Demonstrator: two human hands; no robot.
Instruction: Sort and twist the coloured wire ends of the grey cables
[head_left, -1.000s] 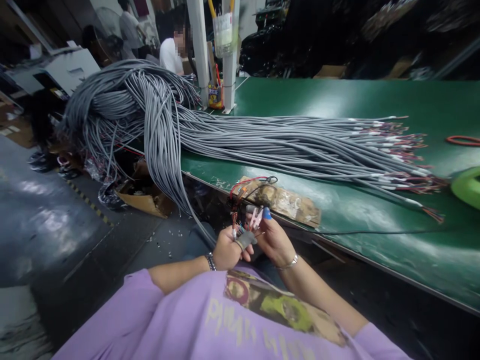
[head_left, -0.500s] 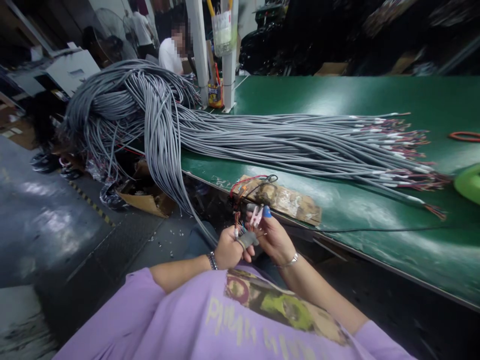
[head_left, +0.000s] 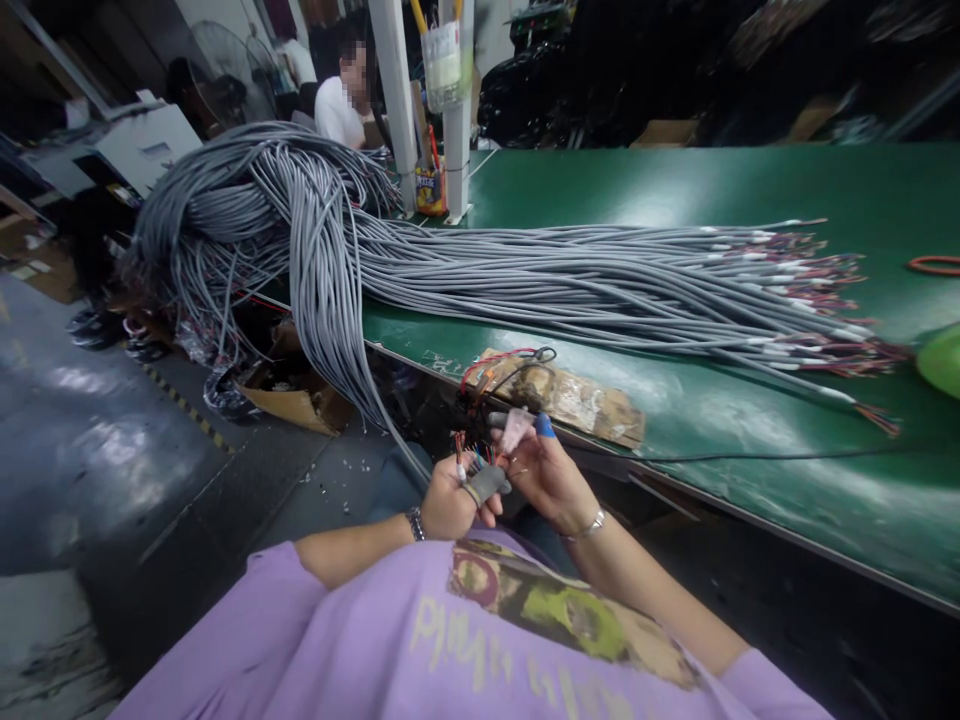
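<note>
My left hand (head_left: 450, 503) is closed around the end of a grey cable (head_left: 409, 458), whose stripped coloured wires (head_left: 460, 452) stick up past the fingers. A grey cover wraps the left thumb. Close beside it, my right hand (head_left: 556, 486) pinches a small pale pink piece (head_left: 516, 428), blurred, its kind unclear. The right thumb wears a blue fingertip cover (head_left: 544, 426), and a grey one shows on another finger. Thin wires run between the two hands. Just beyond them lies a worn wooden board (head_left: 592, 405) with red and black leads on it.
A thick bundle of grey cables (head_left: 540, 275) stretches over the green table (head_left: 787, 480), wire ends to the right. Its other end hangs off the left edge above a cardboard box (head_left: 296, 405). White posts (head_left: 457, 150) stand behind. A person (head_left: 341, 108) sits at the back.
My left hand has shifted slightly left, and the right one slightly right, so the gap between them widens. The pink piece has turned in the right fingers.
</note>
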